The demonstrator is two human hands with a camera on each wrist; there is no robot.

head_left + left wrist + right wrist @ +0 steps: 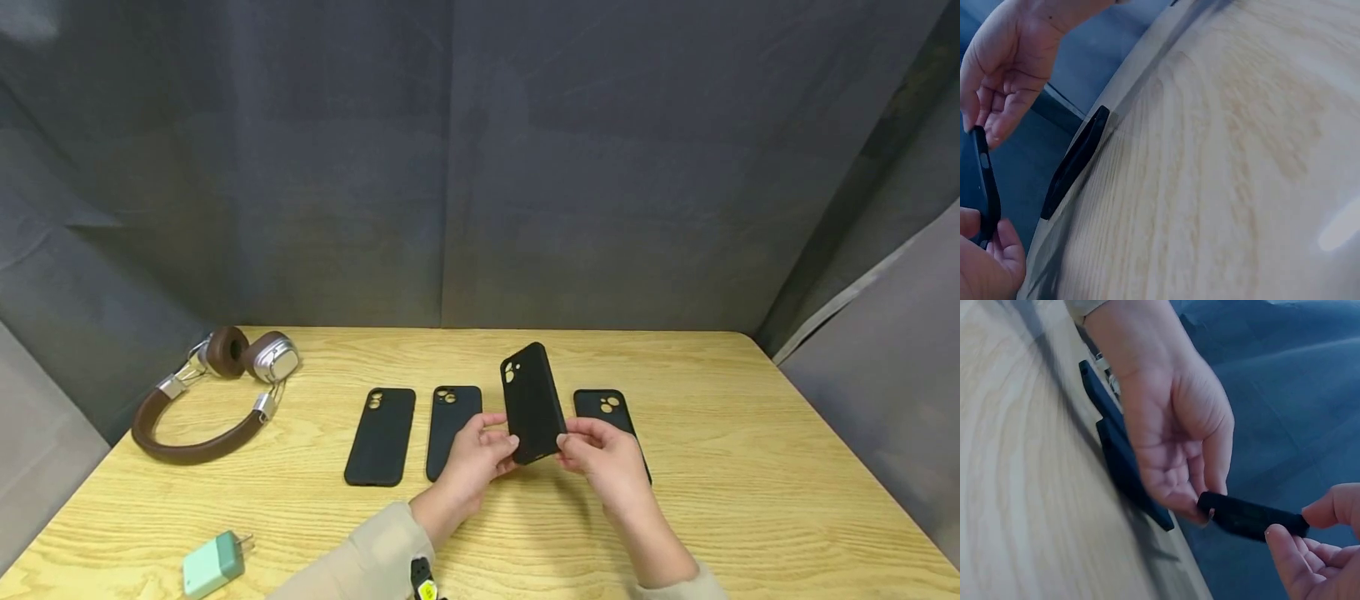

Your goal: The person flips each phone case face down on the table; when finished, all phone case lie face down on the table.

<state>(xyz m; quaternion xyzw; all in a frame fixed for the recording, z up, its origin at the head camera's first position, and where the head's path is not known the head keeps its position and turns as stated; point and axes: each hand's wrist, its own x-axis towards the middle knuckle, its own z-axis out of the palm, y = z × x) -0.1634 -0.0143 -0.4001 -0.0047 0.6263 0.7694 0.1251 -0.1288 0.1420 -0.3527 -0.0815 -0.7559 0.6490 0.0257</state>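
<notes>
Head view: the left hand (474,458) and right hand (609,471) each pinch the black, rectangular, apparently plastic phone case (534,408), raised above the pale wood-grain table (750,467). Keep pinches low on opposite edges, clear of the camera cutouts (512,372). Its far face is hidden, and the left wrist view crops it.

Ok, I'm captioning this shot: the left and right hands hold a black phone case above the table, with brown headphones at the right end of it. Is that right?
Not quite: the brown headphones are at the left end of the table, as the head view shows. The left hand and right hand do hold a black phone case above it.
</notes>
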